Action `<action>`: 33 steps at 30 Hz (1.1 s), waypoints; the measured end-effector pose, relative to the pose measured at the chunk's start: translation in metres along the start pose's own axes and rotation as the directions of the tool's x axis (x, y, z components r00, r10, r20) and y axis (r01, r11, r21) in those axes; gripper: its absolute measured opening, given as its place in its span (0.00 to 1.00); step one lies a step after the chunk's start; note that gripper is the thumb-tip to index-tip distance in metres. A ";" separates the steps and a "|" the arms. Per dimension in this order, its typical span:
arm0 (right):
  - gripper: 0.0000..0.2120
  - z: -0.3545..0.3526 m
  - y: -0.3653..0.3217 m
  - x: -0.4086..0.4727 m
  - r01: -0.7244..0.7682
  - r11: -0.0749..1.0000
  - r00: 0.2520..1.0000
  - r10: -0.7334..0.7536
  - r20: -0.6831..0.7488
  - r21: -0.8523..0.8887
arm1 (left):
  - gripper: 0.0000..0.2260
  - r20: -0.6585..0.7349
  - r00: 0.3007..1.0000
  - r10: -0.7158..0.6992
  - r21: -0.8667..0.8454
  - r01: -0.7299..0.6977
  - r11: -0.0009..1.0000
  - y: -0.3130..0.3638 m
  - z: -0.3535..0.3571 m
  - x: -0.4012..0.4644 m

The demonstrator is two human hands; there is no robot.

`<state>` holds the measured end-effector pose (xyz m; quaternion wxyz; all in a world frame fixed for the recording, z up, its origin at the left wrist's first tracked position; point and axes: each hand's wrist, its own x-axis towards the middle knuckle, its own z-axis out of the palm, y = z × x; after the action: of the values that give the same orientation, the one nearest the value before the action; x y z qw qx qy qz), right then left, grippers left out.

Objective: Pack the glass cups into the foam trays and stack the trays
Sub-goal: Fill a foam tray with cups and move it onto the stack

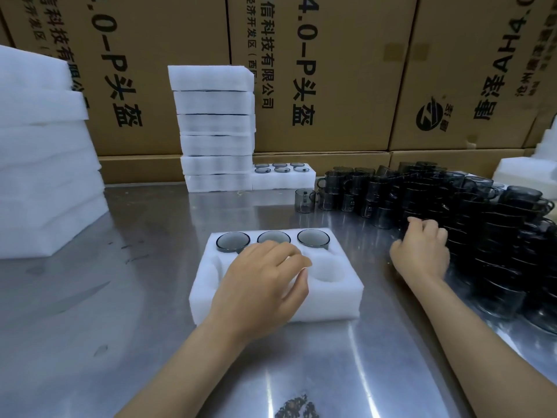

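Observation:
A white foam tray (331, 300) lies on the metal table in front of me. Its back row holds three grey glass cups (232, 241). The front left and front right pockets are empty. My left hand (265, 282) lies with curled fingers over the front middle pocket; whatever is under it is hidden. My right hand (422, 251) reaches into the pile of dark glass cups (482, 224) at the right, its fingers curled round a cup at the pile's near edge.
A tall stack of foam trays (215, 128) stands at the back, and next to it a filled tray (283, 179). More foam sheets (42, 164) are piled at the left. One cup (304, 200) stands apart. Cardboard boxes (331, 70) wall off the back.

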<state>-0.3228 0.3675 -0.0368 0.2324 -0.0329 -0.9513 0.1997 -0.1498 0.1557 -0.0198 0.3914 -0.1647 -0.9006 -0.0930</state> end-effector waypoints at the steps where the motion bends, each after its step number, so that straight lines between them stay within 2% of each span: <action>1: 0.21 -0.001 0.001 0.001 0.019 1.000 0.999 -0.020 -0.028 -0.023 | 0.11 -0.029 1.000 -0.006 -0.006 0.005 1.000 0.000 -0.001 0.000; 6: 0.12 -0.010 -0.004 -0.001 0.141 0.990 0.988 -0.140 -0.070 0.006 | 0.10 -0.143 0.989 -0.030 -0.021 0.027 0.999 -0.001 -0.002 0.001; 9: 0.11 -0.014 -0.012 -0.006 0.196 0.978 0.979 -0.191 -0.077 0.068 | 0.10 -0.164 0.986 -0.035 -0.022 0.032 0.999 -0.001 -0.002 0.001; 10: 0.15 -0.013 -0.014 -0.007 0.191 0.979 0.981 -0.188 -0.042 0.067 | 0.10 -0.169 0.985 -0.035 -0.022 0.032 0.999 -0.001 -0.002 0.000; 13: 0.28 -0.013 -0.014 -0.009 0.132 0.991 0.968 -0.136 0.213 0.034 | 0.10 -0.170 0.985 -0.036 -0.019 0.034 0.999 0.000 -0.002 0.000; 15: 0.29 -0.015 -0.013 -0.009 0.127 0.990 0.954 -0.140 0.265 0.062 | 0.10 -0.170 0.985 -0.037 -0.020 0.034 0.999 0.000 -0.002 0.000; 17: 0.27 -0.021 -0.018 -0.010 0.132 0.974 0.973 -0.163 0.164 0.186 | 0.09 -0.174 0.984 -0.036 -0.023 0.032 0.999 0.000 -0.001 0.000; 19: 0.23 -0.029 -0.027 -0.015 0.180 0.892 0.981 -0.194 -0.009 0.414 | 0.09 -0.181 0.983 -0.043 -0.028 0.038 0.999 -0.001 -0.002 0.000; 21: 0.20 -0.039 -0.039 -0.026 0.295 0.711 0.955 -0.238 -0.177 0.638 | 0.09 -0.187 0.980 -0.062 -0.035 0.056 0.998 0.000 -0.002 0.000; 23: 0.20 -0.049 -0.049 -0.043 0.417 0.542 0.903 -0.335 -0.267 0.729 | 0.09 -0.183 0.980 -0.080 -0.039 0.074 0.996 0.000 -0.003 0.000; 25: 0.20 -0.053 -0.055 -0.061 0.496 0.462 0.838 -0.474 -0.268 0.735 | 0.10 -0.174 0.981 -0.091 -0.041 0.085 0.996 0.001 -0.004 0.000; 27: 0.20 -0.052 -0.059 -0.073 0.513 0.455 0.795 -0.572 -0.202 0.728 | 0.10 -0.162 0.981 -0.104 -0.043 0.098 0.994 0.001 -0.004 0.000; 33: 0.18 -0.045 -0.064 -0.081 0.413 0.518 0.795 -0.606 -0.019 0.749 | 0.10 -0.132 0.983 -0.127 -0.058 0.120 0.991 0.002 -0.005 0.000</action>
<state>-0.2284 0.3128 -0.0095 0.1552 0.3684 -0.7807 0.4803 -0.1455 0.1560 -0.0161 0.4410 -0.1113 -0.8778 -0.1504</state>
